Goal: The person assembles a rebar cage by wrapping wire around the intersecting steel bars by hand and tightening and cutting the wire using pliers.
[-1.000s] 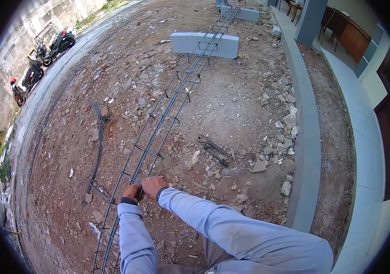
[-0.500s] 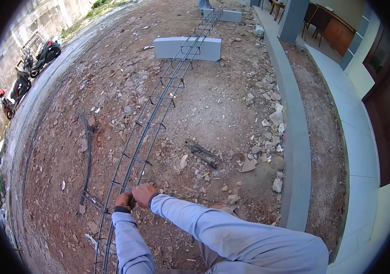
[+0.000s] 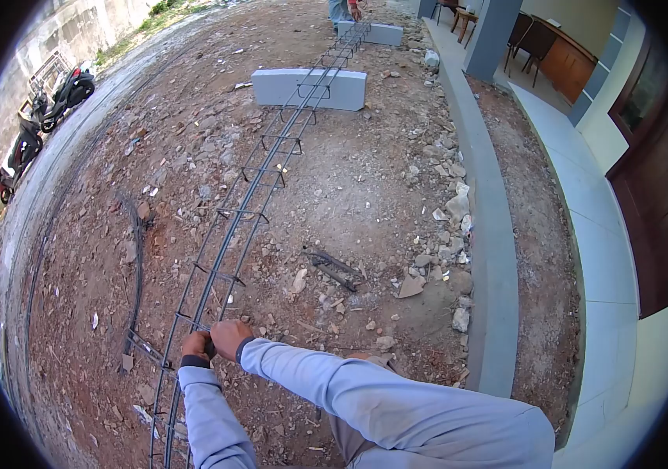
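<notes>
A long rebar cage (image 3: pixel 250 191), made of dark steel bars with square stirrups, runs from the lower left to the top of the view. My left hand (image 3: pixel 196 345) is closed at the near part of the cage, against its right-hand bar. Right beside it, my right hand (image 3: pixel 231 338) is closed too, knuckles up, almost touching the left. The fingertips of both hands are hidden, so any small thing between them cannot be made out. A pale block (image 3: pixel 310 88) supports the cage farther off, and a second pale block (image 3: pixel 381 34) stands under its far end.
Another person (image 3: pixel 339 11) stands at the cage's far end, one hand near it. Loose dark bars (image 3: pixel 334 270) lie on the rubble ground to the right, and a bundle of thin rods (image 3: pixel 137 266) to the left. A concrete kerb (image 3: pixel 494 258) borders the right; motorbikes (image 3: pixel 68 94) stand by the wall.
The view has shifted slightly, so the scene sits a little farther left. Both hands stay together at the same part of the cage. More of the far person, including a hand, now shows.
</notes>
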The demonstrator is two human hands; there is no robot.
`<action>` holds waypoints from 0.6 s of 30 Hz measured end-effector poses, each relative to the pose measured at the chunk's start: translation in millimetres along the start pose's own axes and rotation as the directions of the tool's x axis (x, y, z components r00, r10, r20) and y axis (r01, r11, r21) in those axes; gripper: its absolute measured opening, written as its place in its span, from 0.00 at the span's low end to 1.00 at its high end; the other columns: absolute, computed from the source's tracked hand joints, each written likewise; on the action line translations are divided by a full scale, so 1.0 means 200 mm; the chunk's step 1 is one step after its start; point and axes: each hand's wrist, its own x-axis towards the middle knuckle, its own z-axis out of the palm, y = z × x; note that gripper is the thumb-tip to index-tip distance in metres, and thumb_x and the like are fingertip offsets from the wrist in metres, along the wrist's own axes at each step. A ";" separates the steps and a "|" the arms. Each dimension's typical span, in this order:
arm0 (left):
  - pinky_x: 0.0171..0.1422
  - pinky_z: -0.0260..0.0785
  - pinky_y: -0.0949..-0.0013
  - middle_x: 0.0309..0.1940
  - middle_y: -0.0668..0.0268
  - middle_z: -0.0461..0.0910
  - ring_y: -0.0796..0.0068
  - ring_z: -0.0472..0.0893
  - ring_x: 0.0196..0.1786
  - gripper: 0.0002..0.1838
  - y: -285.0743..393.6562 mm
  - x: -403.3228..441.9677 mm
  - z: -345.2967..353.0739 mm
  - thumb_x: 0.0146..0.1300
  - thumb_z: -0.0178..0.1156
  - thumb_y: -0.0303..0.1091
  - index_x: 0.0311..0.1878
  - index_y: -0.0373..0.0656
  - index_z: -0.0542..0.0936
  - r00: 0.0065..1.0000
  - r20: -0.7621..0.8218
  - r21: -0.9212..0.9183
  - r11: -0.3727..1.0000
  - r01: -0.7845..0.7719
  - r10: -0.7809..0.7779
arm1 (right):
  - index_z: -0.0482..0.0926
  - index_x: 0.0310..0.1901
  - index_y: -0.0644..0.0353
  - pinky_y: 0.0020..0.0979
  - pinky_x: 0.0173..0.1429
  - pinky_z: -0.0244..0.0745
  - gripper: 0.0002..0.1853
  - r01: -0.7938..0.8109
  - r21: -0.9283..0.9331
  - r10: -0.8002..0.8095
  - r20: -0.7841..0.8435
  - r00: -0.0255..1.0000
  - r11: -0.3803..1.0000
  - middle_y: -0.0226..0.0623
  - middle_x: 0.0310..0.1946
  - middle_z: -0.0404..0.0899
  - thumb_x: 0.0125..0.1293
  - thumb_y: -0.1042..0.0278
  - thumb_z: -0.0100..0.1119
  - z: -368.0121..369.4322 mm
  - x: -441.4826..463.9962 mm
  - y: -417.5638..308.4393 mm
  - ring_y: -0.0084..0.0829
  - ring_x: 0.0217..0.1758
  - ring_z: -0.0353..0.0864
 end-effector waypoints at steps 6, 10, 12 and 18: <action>0.34 0.77 0.61 0.29 0.58 0.81 0.62 0.82 0.29 0.06 -0.01 -0.14 0.09 0.50 0.55 0.23 0.28 0.32 0.80 0.982 -0.047 0.056 0.982 -0.183 0.185 | 0.82 0.29 0.61 0.40 0.43 0.78 0.09 -0.007 -0.030 0.008 0.036 0.999 1.000 0.46 0.30 0.82 0.54 0.67 0.54 0.02 0.02 0.02 0.42 0.36 0.83; 0.29 0.73 0.65 0.25 0.60 0.80 0.67 0.80 0.26 0.04 -0.03 -0.27 0.11 0.47 0.57 0.22 0.26 0.33 0.81 0.854 -0.042 0.208 0.841 -0.499 0.518 | 0.82 0.29 0.61 0.41 0.43 0.78 0.10 -0.104 0.059 0.101 0.048 0.994 0.993 0.47 0.31 0.82 0.53 0.65 0.55 -0.02 0.01 0.00 0.44 0.37 0.83; 0.27 0.71 0.67 0.24 0.61 0.79 0.69 0.79 0.25 0.04 -0.03 -0.30 0.12 0.48 0.57 0.22 0.27 0.33 0.81 0.867 -0.019 0.101 0.864 -0.494 0.498 | 0.82 0.29 0.61 0.42 0.43 0.78 0.11 -0.146 0.090 0.143 0.047 0.989 0.985 0.48 0.31 0.82 0.53 0.63 0.55 -0.03 0.02 -0.01 0.44 0.37 0.83; 0.29 0.70 0.71 0.23 0.63 0.80 0.73 0.79 0.25 0.07 -0.07 -0.33 0.14 0.53 0.60 0.27 0.30 0.31 0.81 0.704 -0.084 0.365 0.679 -0.637 0.706 | 0.83 0.29 0.61 0.43 0.44 0.78 0.12 -0.177 0.103 0.173 0.041 0.984 0.979 0.49 0.31 0.82 0.54 0.61 0.54 -0.07 0.02 -0.02 0.45 0.37 0.83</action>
